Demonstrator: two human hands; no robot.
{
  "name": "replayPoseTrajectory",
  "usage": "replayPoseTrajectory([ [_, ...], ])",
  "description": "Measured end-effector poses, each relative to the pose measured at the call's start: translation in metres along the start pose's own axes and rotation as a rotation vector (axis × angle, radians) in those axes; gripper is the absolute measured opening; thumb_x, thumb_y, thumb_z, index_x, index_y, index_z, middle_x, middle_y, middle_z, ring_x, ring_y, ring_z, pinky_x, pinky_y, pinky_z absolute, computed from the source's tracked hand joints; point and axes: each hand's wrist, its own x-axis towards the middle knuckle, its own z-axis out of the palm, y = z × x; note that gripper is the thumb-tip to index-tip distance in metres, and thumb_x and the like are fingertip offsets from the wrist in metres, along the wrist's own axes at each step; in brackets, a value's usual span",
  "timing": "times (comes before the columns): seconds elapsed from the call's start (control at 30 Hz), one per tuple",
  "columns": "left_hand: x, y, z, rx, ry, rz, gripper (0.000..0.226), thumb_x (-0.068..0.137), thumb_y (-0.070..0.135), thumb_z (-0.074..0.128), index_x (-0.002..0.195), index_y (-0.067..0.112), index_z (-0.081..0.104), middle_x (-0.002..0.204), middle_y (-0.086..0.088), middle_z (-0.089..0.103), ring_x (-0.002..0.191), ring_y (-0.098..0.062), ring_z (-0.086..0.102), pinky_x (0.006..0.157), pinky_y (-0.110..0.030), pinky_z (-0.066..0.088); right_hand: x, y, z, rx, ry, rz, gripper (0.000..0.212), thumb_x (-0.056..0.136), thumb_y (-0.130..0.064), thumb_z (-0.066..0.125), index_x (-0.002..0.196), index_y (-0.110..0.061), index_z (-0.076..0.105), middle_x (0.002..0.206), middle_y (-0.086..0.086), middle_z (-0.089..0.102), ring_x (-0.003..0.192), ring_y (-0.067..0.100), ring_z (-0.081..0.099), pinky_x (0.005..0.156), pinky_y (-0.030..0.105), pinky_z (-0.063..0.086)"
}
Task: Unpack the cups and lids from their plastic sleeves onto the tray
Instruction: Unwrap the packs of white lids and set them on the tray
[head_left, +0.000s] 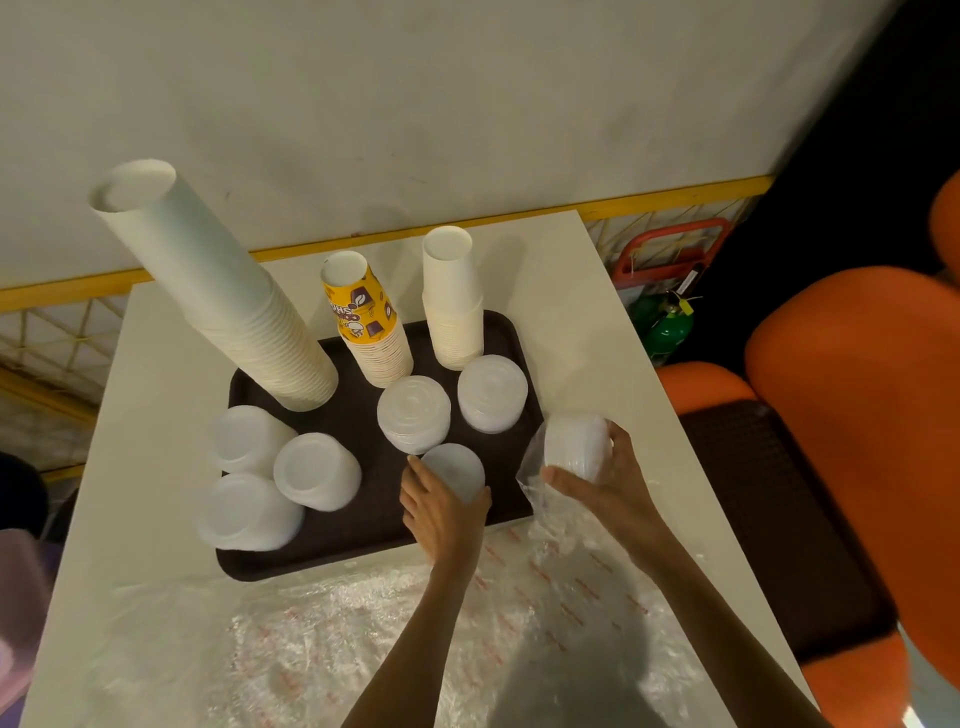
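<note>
Gripped round the side by the right hand (610, 480): lids (574, 447), a short stack, thumb on the near side and fingers curled over the far one. Seemingly half out of the sleeve (537, 491), with clear film trailing from the stack's lower left end down toward the table (597, 322). Held in the air just off the right near corner of the tray (249, 561), so just right of the left hand (441, 512) and a little farther out. Axis tilted, top leaning away and leftward over the tray edge; exact angle hard to tell through the film.

Left of that, the left hand curled round a small stack (453, 467), upright on the tray's near right part, thumb on one side and fingers on the other. Closer to the sleeve's loose end than any right fingertip.

Under both forearms, crumpled wrap (363, 623) spread over the table.

Likely next: release the small stack, pinch the loose film with the left hand, draw it back toward the body along the tilted axis against a firm right-hand grip, then lower the lids leftward onto the tray. Little bare tray just right of the small stack, so a tight landing.
</note>
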Motion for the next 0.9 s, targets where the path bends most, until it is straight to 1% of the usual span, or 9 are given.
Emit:
replayPoseTrajectory([
  [0.1, 0.002, -0.004, 0.0, -0.013, 0.002, 0.023, 0.11, 0.066, 0.04, 0.084, 0.147, 0.001, 0.02, 0.143, -0.021, 0.032, 0.128, -0.036, 0.038, 0.099, -0.046, 0.04, 0.0, 0.0, -0.002, 0.024, -0.004, 0.009, 0.092, 0.074, -0.019, 0.079, 0.144, -0.013, 0.02, 0.145, 0.008, 0.031, 0.132, 0.027, 0.036, 0.105, 0.04, 0.038],
  [0.27, 0.005, -0.005, -0.002, 0.018, -0.047, 0.014, 0.115, 0.066, 0.048, 0.081, 0.148, 0.003, 0.014, 0.146, -0.017, 0.03, 0.134, -0.033, 0.033, 0.104, -0.044, 0.035, -0.003, -0.004, 0.001, 0.037, -0.036, 0.01, 0.093, 0.073, -0.02, 0.079, 0.145, -0.014, 0.019, 0.145, 0.008, 0.03, 0.132, 0.027, 0.035, 0.107, 0.044, 0.039],
  [0.4, 0.001, -0.009, -0.009, -0.105, -0.06, -0.006, 0.12, 0.066, 0.051, 0.08, 0.15, 0.004, 0.009, 0.15, -0.017, 0.024, 0.138, -0.033, 0.026, 0.109, -0.046, 0.031, -0.005, -0.007, -0.003, 0.053, -0.066, 0.009, 0.093, 0.074, -0.022, 0.078, 0.145, -0.017, 0.019, 0.145, 0.006, 0.031, 0.132, 0.026, 0.035, 0.108, 0.042, 0.038],
  [0.47, -0.006, -0.009, -0.017, -0.255, -0.038, -0.01, 0.109, 0.073, 0.047, 0.076, 0.15, 0.007, 0.011, 0.152, -0.016, 0.021, 0.14, -0.033, 0.024, 0.11, -0.046, 0.03, -0.006, -0.009, -0.005, 0.066, -0.079, 0.009, 0.092, 0.075, -0.021, 0.078, 0.145, -0.017, 0.019, 0.145, 0.006, 0.031, 0.133, 0.026, 0.035, 0.109, 0.042, 0.037],
  [0.53, -0.016, -0.004, -0.031, -0.446, 0.035, 0.028, 0.088, 0.083, 0.037, 0.069, 0.149, 0.009, 0.019, 0.152, -0.015, 0.025, 0.138, -0.031, 0.03, 0.107, -0.042, 0.034, -0.009, -0.011, -0.007, 0.08, -0.096, 0.005, 0.089, 0.076, -0.019, 0.076, 0.145, -0.016, 0.02, 0.144, 0.006, 0.033, 0.132, 0.025, 0.037, 0.107, 0.039, 0.037],
  [0.6, -0.027, 0.006, -0.051, -0.648, 0.131, 0.098, 0.063, 0.09, 0.026, 0.063, 0.143, 0.012, 0.032, 0.144, -0.013, 0.038, 0.13, -0.028, 0.042, 0.102, -0.035, 0.039, -0.012, -0.014, -0.009, 0.085, -0.114, -0.02, 0.086, 0.077, -0.018, 0.076, 0.144, -0.017, 0.022, 0.142, 0.005, 0.035, 0.131, 0.024, 0.038, 0.109, 0.038, 0.036],
  [0.7, -0.04, 0.029, -0.09, -0.91, 0.184, 0.272, 0.035, 0.09, 0.017, 0.063, 0.122, 0.016, 0.052, 0.119, -0.004, 0.061, 0.11, -0.02, 0.06, 0.097, -0.037, 0.049, -0.021, -0.021, -0.011, 0.117, -0.17, -0.044, 0.082, 0.08, -0.016, 0.073, 0.143, -0.018, 0.022, 0.136, 0.0, 0.036, 0.128, 0.019, 0.038, 0.103, 0.03, 0.038],
  [0.8, -0.052, 0.054, -0.123, -1.005, 0.106, 0.531, 0.029, 0.085, 0.026, 0.058, 0.11, 0.012, 0.059, 0.1, 0.005, 0.069, 0.096, -0.016, 0.067, 0.087, -0.028, 0.054, -0.028, -0.026, -0.009, 0.08, -0.193, -0.066, 0.084, 0.079, -0.02, 0.074, 0.144, -0.02, 0.021, 0.14, 0.001, 0.035, 0.131, 0.02, 0.037, 0.107, 0.034, 0.036],
  [0.9, -0.068, 0.065, -0.137, -0.933, 0.089, 0.681, 0.024, 0.084, 0.03, 0.055, 0.104, 0.018, 0.06, 0.096, 0.006, 0.068, 0.089, -0.01, 0.066, 0.081, -0.017, 0.052, -0.037, -0.031, -0.011, 0.1, -0.216, -0.107, 0.084, 0.08, -0.022, 0.072, 0.145, -0.02, 0.02, 0.147, 0.004, 0.033, 0.135, 0.023, 0.035, 0.111, 0.038, 0.033],
])
